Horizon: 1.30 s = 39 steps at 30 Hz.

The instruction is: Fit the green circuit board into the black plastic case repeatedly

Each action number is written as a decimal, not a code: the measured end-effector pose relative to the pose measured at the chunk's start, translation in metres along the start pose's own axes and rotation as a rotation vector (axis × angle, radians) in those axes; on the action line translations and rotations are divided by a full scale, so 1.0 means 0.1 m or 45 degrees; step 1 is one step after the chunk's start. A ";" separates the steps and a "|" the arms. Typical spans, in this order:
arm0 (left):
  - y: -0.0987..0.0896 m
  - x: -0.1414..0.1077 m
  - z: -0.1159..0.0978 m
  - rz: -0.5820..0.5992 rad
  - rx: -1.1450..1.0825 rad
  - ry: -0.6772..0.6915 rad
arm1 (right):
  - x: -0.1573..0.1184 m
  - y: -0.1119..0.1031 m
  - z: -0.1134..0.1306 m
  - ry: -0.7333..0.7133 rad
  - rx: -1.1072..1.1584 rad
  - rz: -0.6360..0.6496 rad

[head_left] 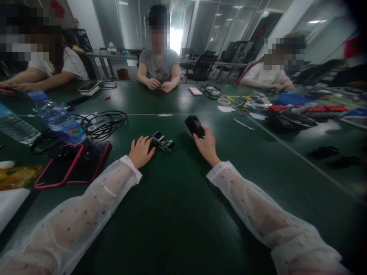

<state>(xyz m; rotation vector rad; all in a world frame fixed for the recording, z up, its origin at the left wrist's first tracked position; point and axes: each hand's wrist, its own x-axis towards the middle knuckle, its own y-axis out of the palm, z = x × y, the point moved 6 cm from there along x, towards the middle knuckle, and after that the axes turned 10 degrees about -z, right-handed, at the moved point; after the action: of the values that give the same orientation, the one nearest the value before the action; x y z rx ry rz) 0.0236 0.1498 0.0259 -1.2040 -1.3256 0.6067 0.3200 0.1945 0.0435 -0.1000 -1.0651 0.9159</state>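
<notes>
My left hand (141,151) lies palm down on the green table (166,214), fingers spread. Its fingertips reach the left edge of a small circuit board with a screen (164,141); whether they touch it I cannot tell. In my right hand (207,145) is a black rectangular case (194,126), gripped between thumb and fingers and tilted. It is held to the right of the board, just above the table. The inside of the case and the fingers behind it are partly hidden.
To the left are two red-edged phones (88,162), water bottles (59,118) and coiled black cables (104,122). A wrench (243,124) lies to the right, before a pile of cables and tools (304,110). Three people sit around the table, one of them opposite (158,67).
</notes>
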 end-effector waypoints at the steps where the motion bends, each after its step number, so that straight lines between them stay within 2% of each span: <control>1: 0.00 0.00 0.00 -0.007 0.003 0.001 | 0.00 0.02 -0.05 0.027 -0.013 0.012; 5: 0.00 0.00 -0.01 0.001 0.019 -0.001 | -0.04 0.07 -0.04 0.057 -0.155 0.111; 10: -0.02 0.00 -0.03 0.021 0.045 -0.015 | -0.09 0.08 0.12 -0.048 -0.378 0.238; 28: 0.01 0.01 0.00 0.017 0.009 0.009 | -0.09 0.07 0.18 -0.075 -0.429 0.273; 39: -0.01 0.00 0.02 -0.056 -0.089 -0.075 | -0.10 0.09 0.15 -0.111 -0.426 0.233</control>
<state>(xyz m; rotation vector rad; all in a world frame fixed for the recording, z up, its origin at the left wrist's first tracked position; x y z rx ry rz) 0.0215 0.1495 0.0266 -1.2184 -1.4294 0.5723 0.3008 0.1884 0.0399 -0.4447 -1.2996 0.9041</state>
